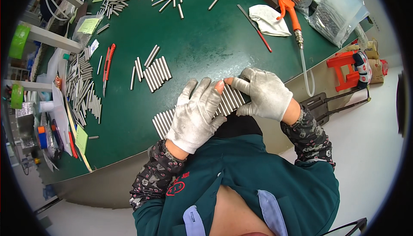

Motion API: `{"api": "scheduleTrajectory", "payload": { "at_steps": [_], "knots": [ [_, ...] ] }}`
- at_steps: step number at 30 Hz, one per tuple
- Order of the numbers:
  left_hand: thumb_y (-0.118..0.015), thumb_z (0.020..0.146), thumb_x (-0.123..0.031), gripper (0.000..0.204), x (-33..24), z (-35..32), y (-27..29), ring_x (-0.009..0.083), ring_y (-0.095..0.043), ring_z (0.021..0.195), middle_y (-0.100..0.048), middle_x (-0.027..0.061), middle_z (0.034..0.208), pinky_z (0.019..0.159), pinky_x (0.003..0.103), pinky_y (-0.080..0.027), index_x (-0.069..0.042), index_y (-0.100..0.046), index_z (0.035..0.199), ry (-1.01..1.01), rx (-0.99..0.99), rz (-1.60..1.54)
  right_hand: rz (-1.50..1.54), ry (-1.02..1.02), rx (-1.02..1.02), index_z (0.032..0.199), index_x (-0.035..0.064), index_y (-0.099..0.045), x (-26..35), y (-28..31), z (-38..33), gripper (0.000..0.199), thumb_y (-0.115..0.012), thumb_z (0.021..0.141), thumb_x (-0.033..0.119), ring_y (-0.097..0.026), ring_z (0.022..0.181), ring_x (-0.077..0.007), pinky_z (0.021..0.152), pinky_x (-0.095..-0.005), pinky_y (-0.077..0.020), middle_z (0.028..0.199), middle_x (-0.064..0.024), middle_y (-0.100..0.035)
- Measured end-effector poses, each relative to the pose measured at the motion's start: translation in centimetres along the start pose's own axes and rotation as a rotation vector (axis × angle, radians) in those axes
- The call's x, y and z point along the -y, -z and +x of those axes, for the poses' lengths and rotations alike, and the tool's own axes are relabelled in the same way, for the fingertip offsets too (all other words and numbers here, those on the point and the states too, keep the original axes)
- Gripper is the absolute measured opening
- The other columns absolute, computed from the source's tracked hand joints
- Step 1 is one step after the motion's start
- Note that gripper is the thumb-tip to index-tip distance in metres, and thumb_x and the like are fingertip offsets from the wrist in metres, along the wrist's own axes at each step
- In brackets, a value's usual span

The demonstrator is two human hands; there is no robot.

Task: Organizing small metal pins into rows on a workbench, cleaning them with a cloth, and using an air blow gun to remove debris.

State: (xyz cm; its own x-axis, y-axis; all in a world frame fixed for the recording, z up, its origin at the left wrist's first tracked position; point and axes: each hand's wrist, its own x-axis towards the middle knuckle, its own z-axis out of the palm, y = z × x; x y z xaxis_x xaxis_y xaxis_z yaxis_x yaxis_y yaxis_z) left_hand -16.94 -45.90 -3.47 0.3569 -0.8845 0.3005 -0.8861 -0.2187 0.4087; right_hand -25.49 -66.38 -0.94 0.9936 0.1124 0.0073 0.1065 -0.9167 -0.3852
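A row of smooth steel pins [231,99] lies side by side along the near edge of the bench, under both my hands. My left hand [192,118], in a grey-smudged white glove with one bare fingertip, lies across the row's middle, index finger at the pins' far ends and thumb at their near ends. At the row's right end, my right hand [266,93], gloved likewise, closes finger and thumb around the last pins. More of these pins [162,121] stick out left of my left hand. Beyond it sits a smaller group of pins [157,74].
Loose pins [84,87] are heaped at the left, beside a red utility knife [108,66]. An orange air gun [288,10] with a clear hose, a white cloth [269,20] and a slim red-handled tool [258,32] occupy the far right of the green bench [202,42].
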Motion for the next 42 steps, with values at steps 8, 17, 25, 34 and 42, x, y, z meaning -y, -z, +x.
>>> {"api": "scheduleTrajectory", "payload": {
  "at_steps": [8,17,25,34,42],
  "knots": [
    [-0.081,0.06,-0.022,0.096,-0.6,0.3,0.6,0.0342,-0.048,0.125,-0.052,0.0145,0.132,0.108,0.052,-0.032,-0.007,-0.035,0.143,0.013,0.064,0.004,0.03,-0.021,-0.045,0.119,0.0084,-0.061,0.4,0.3,-0.5,0.062,-0.076,0.065,0.036,-0.061,0.086,-0.032,0.073,-0.0422,-0.0509,0.093,-0.0134,-0.06],
    [-0.074,0.068,-0.043,0.085,-1.9,1.8,-0.3,0.0327,-0.032,0.137,-0.04,0.0167,0.143,0.116,0.048,-0.018,-0.002,-0.044,0.136,-0.124,0.323,0.102,-0.019,0.029,-0.197,0.098,0.0068,-0.068,-0.7,-1.0,-2.8,0.036,-0.074,0.068,0.025,-0.058,0.098,-0.0266,0.08,-0.0409,-0.0467,0.106,-0.0062,-0.064],
    [-0.072,0.07,-0.045,0.087,-3.0,2.5,-1.4,0.0347,-0.027,0.14,-0.035,0.0216,0.146,0.118,0.045,-0.014,0.004,-0.042,0.136,-0.064,0.306,0.159,0.046,0.04,-0.273,0.094,0.0053,-0.068,-1.0,-1.1,-2.7,0.028,-0.071,0.068,0.015,-0.059,0.094,-0.0266,0.08,-0.0402,-0.0464,0.103,-0.0066,-0.065],
    [-0.08,0.063,-0.031,0.11,-0.4,1.3,2.1,0.0413,-0.028,0.138,-0.032,0.0258,0.146,0.115,0.048,-0.021,0.002,-0.019,0.148,-0.099,0.032,-0.095,0.331,0.002,-0.409,0.094,0.0037,-0.066,-2.5,-2.0,-2.7,0.022,-0.067,0.074,0.013,-0.059,0.091,-0.0304,0.08,-0.0418,-0.0461,0.097,-0.0103,-0.064],
    [-0.078,0.064,-0.04,0.104,0.9,-2.6,3.2,0.0419,-0.03,0.136,-0.034,0.0246,0.145,0.114,0.052,-0.022,0.001,-0.026,0.145,0.09,0.171,0.178,-0.07,0.246,-0.197,0.103,0.0039,-0.061,0.9,-2.0,3.5,0.06,-0.057,0.079,0.059,-0.057,0.094,-0.0333,0.081,-0.0439,-0.043,0.098,-0.014,-0.06]
  ]
}}
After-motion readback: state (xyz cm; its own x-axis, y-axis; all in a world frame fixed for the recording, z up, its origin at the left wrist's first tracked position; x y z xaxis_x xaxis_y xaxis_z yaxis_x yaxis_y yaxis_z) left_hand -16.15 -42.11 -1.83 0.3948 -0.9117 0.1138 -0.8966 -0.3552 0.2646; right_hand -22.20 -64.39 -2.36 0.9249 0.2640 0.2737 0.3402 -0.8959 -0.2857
